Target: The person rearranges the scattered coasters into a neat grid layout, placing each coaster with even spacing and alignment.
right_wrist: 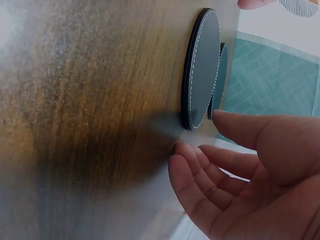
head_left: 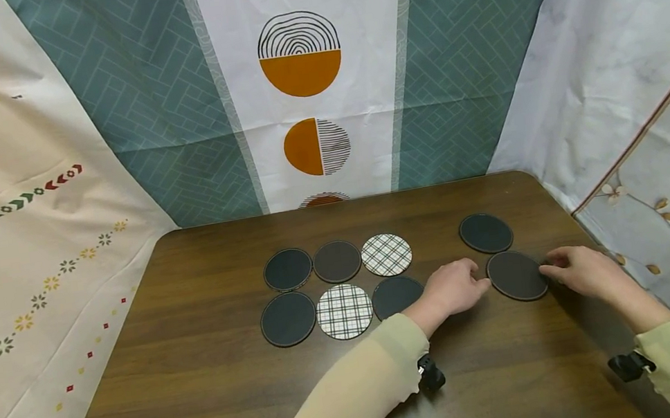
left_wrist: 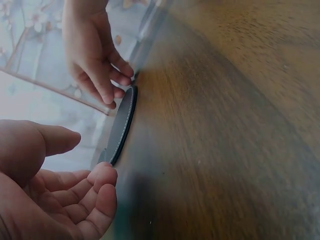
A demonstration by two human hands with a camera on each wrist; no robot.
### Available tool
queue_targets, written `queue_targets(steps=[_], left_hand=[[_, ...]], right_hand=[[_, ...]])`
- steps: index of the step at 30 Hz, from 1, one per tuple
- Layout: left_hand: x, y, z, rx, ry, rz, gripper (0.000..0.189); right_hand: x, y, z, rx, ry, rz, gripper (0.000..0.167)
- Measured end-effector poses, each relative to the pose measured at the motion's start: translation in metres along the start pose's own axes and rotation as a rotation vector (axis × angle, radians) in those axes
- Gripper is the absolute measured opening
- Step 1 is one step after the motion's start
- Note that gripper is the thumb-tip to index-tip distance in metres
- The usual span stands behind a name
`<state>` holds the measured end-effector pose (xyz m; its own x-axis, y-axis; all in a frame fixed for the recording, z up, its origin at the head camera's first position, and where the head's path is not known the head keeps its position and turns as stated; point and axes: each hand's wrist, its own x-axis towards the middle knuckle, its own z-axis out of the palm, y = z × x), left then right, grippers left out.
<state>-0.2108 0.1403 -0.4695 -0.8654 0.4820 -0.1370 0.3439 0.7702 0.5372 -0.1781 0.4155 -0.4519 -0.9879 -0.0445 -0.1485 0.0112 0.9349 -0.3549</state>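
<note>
A round dark brown coaster (head_left: pixel 517 275) with a stitched rim lies flat on the table at the right, between my two hands. My left hand (head_left: pixel 454 286) is at its left edge with fingers loosely bent; in the left wrist view the fingertips overlap the coaster's near end, and I cannot tell whether they touch. On the other side, my right hand (head_left: pixel 584 270) hovers by the right edge. The right wrist view shows its fingers (right_wrist: pixel 182 172) a little apart from the coaster, gripping nothing. A black coaster (head_left: pixel 486 233) lies just behind the brown one.
Left of my hands, more coasters lie in two rows: black ones (head_left: pixel 288 319), a brown one (head_left: pixel 337 262) and white plaid ones (head_left: pixel 344 312). My left hand partly covers a black coaster (head_left: pixel 394 295). Patterned cloths (head_left: pixel 171 103) hang around the wooden table (head_left: pixel 194 393).
</note>
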Motion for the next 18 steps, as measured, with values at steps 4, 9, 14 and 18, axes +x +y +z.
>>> queue_targets(steps=[4,9,14,18], left_hand=[[0.032,-0.014,0.034,0.047,0.022,0.015,0.042],[0.052,-0.023,0.055,0.077,0.029,0.024,0.045],[0.056,-0.023,0.059,0.085,0.039,0.002,0.043],[0.055,-0.020,0.056,0.088,0.034,-0.015,0.041]], right_hand=[[0.000,-0.001,-0.001,0.015,-0.017,0.008,0.056],[0.002,-0.005,0.000,0.040,-0.037,0.008,0.055],[0.002,-0.008,-0.001,0.056,-0.042,0.009,0.051],[0.003,-0.008,0.000,0.063,-0.045,0.011,0.049]])
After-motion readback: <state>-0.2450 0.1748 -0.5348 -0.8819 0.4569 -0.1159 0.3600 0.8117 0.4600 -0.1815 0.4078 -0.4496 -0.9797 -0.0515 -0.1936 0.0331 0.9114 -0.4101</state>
